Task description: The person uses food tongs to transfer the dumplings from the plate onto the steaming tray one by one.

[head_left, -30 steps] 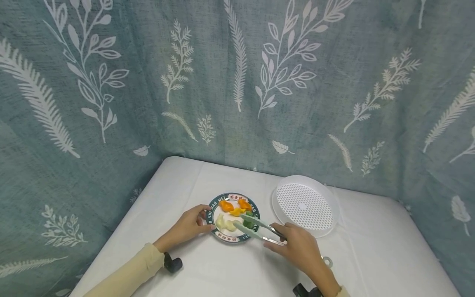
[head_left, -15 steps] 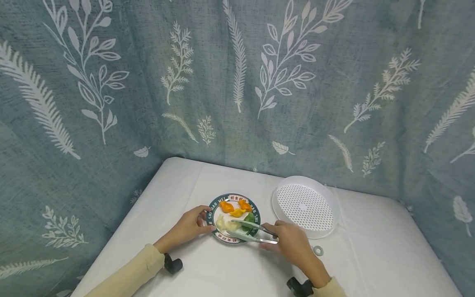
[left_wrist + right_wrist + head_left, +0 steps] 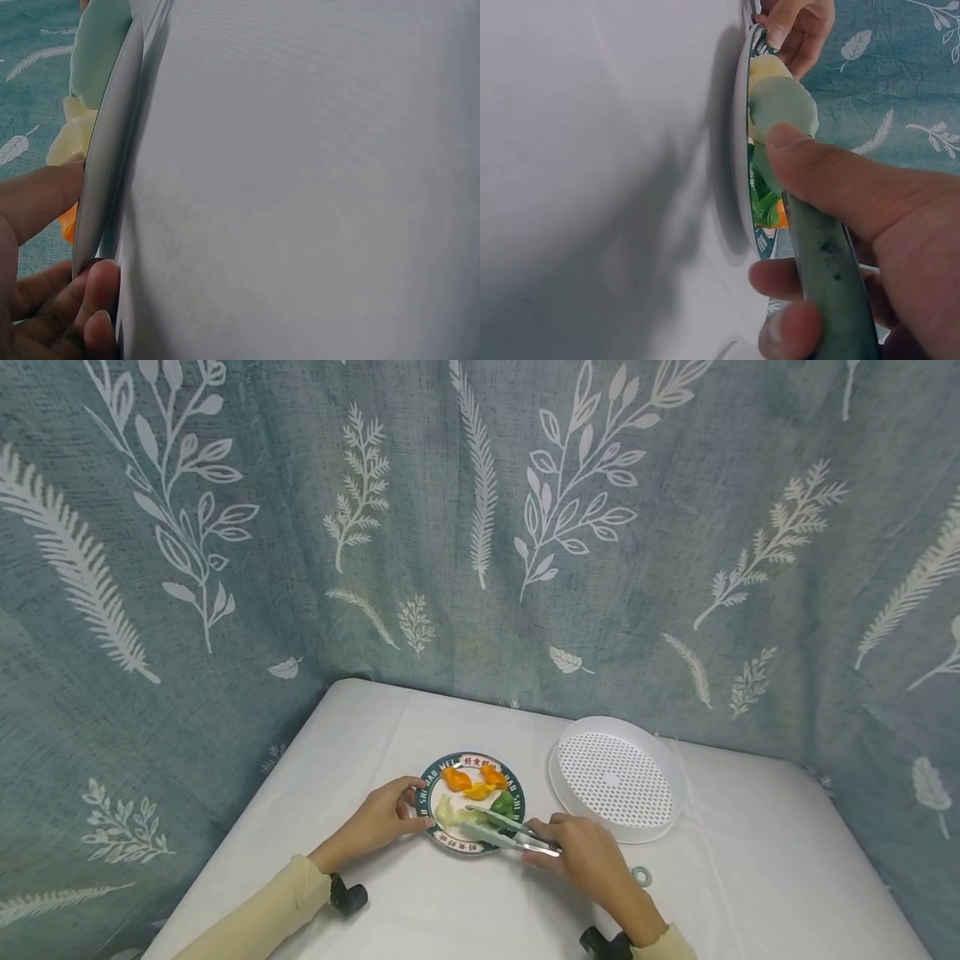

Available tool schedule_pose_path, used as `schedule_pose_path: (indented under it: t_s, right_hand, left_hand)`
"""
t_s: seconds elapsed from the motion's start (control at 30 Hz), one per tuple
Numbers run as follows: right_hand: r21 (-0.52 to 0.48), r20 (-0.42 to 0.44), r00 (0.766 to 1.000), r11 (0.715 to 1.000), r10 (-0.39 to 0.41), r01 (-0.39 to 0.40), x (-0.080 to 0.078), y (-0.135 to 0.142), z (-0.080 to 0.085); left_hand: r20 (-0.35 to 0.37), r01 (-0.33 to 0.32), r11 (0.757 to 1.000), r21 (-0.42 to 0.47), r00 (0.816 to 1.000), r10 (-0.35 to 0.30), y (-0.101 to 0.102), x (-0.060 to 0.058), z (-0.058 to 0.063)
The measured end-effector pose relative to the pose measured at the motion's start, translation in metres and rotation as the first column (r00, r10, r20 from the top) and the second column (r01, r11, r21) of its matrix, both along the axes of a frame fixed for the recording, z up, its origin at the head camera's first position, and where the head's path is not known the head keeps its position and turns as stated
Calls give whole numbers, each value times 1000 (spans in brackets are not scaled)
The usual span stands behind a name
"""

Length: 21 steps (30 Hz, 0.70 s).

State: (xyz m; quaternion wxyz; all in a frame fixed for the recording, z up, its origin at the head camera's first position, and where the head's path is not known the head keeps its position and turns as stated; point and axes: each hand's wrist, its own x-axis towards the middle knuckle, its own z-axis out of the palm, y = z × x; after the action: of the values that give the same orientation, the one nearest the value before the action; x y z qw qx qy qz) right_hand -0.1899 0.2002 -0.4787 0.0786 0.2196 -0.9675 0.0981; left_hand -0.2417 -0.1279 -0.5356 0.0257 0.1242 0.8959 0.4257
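My left hand (image 3: 378,822) holds the near-left rim of a round plate (image 3: 432,772) with a green patterned border; in the left wrist view the thumb (image 3: 45,196) lies on its upper side and fingers are curled beneath. My right hand (image 3: 588,852) grips metal tongs with pale green tips (image 3: 491,837), which reach over the plate's near part. Their tips lie about the right one of the pale dumplings (image 3: 446,812), partly covering it. Beside the tongs sits a green dumpling (image 3: 502,804). Orange dumplings (image 3: 455,778) and a yellow dumpling (image 3: 478,791) occupy the far half.
A white round steamer tray (image 3: 617,777) with a perforated base stands right of the plate, beyond my right hand. A small grey-green ring (image 3: 641,877) shows beside the right wrist. White cloth (image 3: 420,910) covers the table, and a patterned teal curtain (image 3: 450,635) hangs behind and at the left.
My right hand has moved left, carrying the tongs' tips from near the green dumpling to the pale ones. The tongs' arms have since drawn slightly closer together. My left hand keeps its hold.
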Motion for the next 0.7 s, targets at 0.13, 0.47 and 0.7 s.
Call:
schedule_pose_path:
  t_s: [0.13,0.47,0.7]
  right_hand:
    - [-19,11,1000,1000,15,-14,1,1,-1]
    - [-89,97,992,994,78,-70,3,8,-2]
    - [-133,26,999,990,39,-36,4,12,-2]
  left_hand:
    - [0,1,1000,-6,1000,-1,-1,0,-1]
    - [-11,0,1000,-8,1000,0,-1,-1,-3]
    - [-19,8,1000,-8,1000,-8,-1,-1,-2]
